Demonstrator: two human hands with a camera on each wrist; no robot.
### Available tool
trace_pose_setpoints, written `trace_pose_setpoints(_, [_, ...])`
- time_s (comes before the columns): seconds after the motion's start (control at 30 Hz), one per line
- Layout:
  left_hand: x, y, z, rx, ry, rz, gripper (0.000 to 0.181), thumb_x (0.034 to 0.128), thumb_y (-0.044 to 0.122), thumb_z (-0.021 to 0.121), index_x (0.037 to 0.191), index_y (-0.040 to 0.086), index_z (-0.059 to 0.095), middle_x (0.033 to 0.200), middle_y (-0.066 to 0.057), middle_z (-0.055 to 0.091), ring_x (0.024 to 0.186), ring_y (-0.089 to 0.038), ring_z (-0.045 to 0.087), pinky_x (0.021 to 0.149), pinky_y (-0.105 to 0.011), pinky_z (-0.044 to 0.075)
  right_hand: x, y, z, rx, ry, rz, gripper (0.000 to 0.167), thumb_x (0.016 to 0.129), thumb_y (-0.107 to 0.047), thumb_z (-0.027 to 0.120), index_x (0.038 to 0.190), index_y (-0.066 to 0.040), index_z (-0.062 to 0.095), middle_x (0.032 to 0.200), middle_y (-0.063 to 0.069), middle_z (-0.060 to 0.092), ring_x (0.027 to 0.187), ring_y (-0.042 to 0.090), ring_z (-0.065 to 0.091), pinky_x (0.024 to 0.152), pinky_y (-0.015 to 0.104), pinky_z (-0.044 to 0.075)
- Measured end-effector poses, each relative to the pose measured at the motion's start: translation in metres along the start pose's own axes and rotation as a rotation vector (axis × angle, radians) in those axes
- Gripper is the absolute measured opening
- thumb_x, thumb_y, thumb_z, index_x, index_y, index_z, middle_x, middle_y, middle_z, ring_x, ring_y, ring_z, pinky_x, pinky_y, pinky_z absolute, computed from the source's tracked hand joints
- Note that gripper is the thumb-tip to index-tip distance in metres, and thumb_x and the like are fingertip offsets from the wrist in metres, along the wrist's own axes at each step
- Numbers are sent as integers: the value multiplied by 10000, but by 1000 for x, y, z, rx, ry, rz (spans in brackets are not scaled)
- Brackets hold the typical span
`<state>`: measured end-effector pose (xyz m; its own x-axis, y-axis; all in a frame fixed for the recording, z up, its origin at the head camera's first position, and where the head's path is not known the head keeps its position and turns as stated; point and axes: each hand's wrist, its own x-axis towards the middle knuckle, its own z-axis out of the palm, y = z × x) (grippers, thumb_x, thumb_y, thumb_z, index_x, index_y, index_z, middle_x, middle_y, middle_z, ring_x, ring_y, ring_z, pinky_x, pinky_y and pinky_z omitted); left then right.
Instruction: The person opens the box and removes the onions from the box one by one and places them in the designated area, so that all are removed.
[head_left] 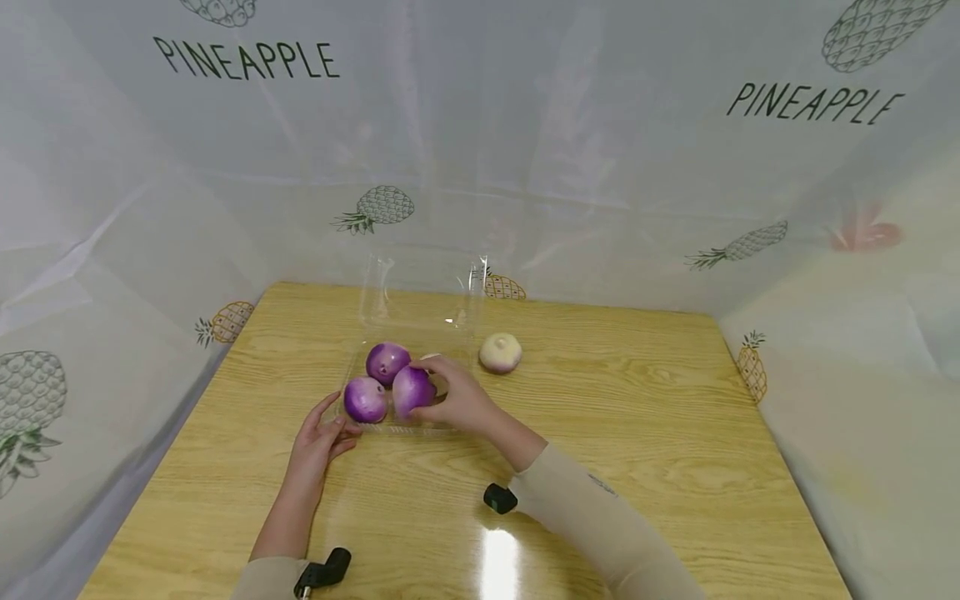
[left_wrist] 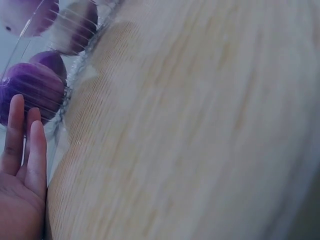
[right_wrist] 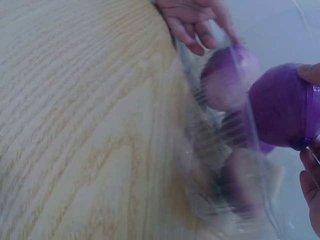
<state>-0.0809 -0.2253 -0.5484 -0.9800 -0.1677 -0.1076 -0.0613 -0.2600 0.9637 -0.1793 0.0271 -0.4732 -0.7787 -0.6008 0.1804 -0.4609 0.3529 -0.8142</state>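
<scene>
A clear plastic clamshell box (head_left: 405, 430) lies on the table with its lid (head_left: 423, 287) raised at the back. Inside it I see a purple onion (head_left: 387, 362) and another purple-and-white onion (head_left: 365, 401) at the left. My right hand (head_left: 459, 402) pinches a purple onion (head_left: 412, 392) between thumb and fingers; the right wrist view shows this held onion (right_wrist: 280, 107) over the box. A pale bit of another onion shows behind that hand. My left hand (head_left: 318, 442) touches the box's front left corner, its fingers (left_wrist: 36, 155) fairly straight against the wall.
A pale onion with a purple base (head_left: 500, 352) sits on the wooden table (head_left: 622, 417) just right of the box. A pineapple-printed white curtain (head_left: 570, 167) hangs around the back and sides. Black wrist mounts (head_left: 499, 498) are strapped near both sleeves.
</scene>
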Motion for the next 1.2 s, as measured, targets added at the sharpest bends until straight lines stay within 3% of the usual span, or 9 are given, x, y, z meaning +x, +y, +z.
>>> trace_pose_setpoints(0.17, [0,1,1,2,8,5,409,1024,145,523,1416,200,419,818,32,708,815,-109,681,720,-244,567,-8,0,-13,30,47,38,669,730,-202,874,1328,-136,582,1288,26,564,1208,254,504,996,454,447])
trace_pose_setpoints(0.33, [0,1,1,1,9,14,417,1028,131,513,1428,175,405,809,30,708,808,-107,681,712,-243,566,-14,5,-25,19,110,18,684,710,-175,887,1320,-114,583,1278,30,575,1193,200,510,999,460,438])
trace_pose_setpoints(0.6, [0,2,0,11,14,-1,447,1024,155,527,1448,161,384,817,23,711,817,-117,680,723,-249,566,-23,15,-42,85,193,15,671,707,-108,885,1307,-117,583,1267,14,555,1195,198,493,995,493,435])
trace_pose_setpoints(0.8, [0,2,1,16,12,-2,452,1025,155,524,1452,146,375,815,37,708,818,-111,678,724,-246,566,-28,21,-55,137,256,16,665,710,15,852,1309,-59,574,1248,100,533,1144,267,494,951,464,489])
trace_pose_setpoints(1.0, [0,1,0,15,11,-4,455,1027,155,521,1455,143,369,818,43,705,819,-106,677,724,-244,565,-34,25,-71,97,310,57,670,718,13,839,1323,-6,552,1303,200,493,1201,375,456,949,592,428])
trace_pose_setpoints(1.2, [0,1,0,14,17,-6,432,1027,151,520,1438,169,390,809,40,704,812,-106,677,717,-242,565,-39,30,-87,76,356,76,653,732,-27,848,1319,-43,563,1309,145,495,1186,302,471,978,476,413])
